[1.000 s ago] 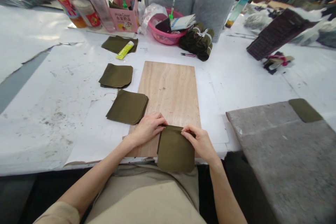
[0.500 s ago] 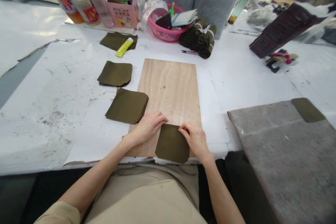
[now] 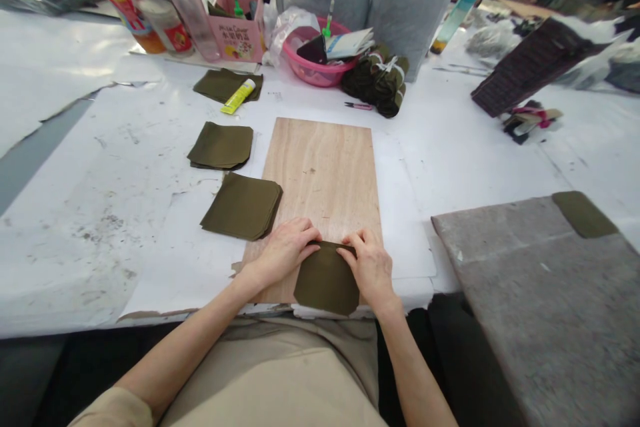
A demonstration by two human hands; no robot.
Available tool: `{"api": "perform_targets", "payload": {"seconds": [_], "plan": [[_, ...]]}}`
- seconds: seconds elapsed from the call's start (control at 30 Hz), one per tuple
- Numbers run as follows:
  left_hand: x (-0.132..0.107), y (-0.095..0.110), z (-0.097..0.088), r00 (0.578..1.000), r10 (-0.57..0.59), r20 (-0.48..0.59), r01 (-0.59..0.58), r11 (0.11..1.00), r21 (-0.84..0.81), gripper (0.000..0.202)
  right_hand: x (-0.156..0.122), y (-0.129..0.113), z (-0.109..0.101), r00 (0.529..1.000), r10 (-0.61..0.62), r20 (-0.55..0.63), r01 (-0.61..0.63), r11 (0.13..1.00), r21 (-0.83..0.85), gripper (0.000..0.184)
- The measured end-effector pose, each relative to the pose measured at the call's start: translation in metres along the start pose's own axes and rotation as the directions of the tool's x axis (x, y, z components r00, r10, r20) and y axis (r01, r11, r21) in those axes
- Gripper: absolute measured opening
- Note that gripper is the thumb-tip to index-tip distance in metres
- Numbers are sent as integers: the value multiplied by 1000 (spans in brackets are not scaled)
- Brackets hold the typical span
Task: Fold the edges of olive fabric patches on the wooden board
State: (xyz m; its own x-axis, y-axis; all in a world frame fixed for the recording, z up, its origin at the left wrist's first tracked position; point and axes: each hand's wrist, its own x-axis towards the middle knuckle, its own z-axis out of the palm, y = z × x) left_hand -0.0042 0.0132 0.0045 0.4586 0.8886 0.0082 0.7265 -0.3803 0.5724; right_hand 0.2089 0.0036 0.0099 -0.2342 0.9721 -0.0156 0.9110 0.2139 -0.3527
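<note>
An olive-green fabric piece (image 3: 327, 280) with cut corners lies on the near end of a wooden board (image 3: 320, 180), its lower edge close to the table's front. My left hand (image 3: 287, 247) pinches the fabric's top left corner between thumb and fingers. At the top right corner, my right hand (image 3: 369, 267) grips the same edge, which looks folded over in a narrow strip between the hands. Left of the board sits a stack of similar olive pieces (image 3: 243, 205), with another stack (image 3: 221, 145) behind it.
Farther back, a yellow tube (image 3: 238, 97) rests on more olive fabric (image 3: 207, 85). A pink basin (image 3: 320, 73), fabric rolls (image 3: 387, 90) and small pink-handled snips (image 3: 359, 106) are beyond the board. At right, a grey board (image 3: 520, 267) carries one olive piece (image 3: 585, 213).
My left fingers have moved onto the fabric's top left corner, and my right hand has closed further over the top right. The top edge now looks folded.
</note>
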Motion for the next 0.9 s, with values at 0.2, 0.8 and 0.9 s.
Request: {"api": "perform_targets", "payload": {"seconds": [0.2, 0.8, 0.9], "plan": [[-2, 9, -6, 1000, 25, 14, -25, 999, 25, 10, 7, 10, 1, 975, -217, 42, 217, 976, 8, 12], [15, 2, 14, 978, 194, -71, -171, 953, 249, 17, 34, 55, 43, 978, -187, 92, 136, 909, 393, 25], [13, 2, 11, 975, 203, -91, -178, 957, 229, 20, 40, 54, 38, 966, -190, 174, 100, 898, 428, 21]]}}
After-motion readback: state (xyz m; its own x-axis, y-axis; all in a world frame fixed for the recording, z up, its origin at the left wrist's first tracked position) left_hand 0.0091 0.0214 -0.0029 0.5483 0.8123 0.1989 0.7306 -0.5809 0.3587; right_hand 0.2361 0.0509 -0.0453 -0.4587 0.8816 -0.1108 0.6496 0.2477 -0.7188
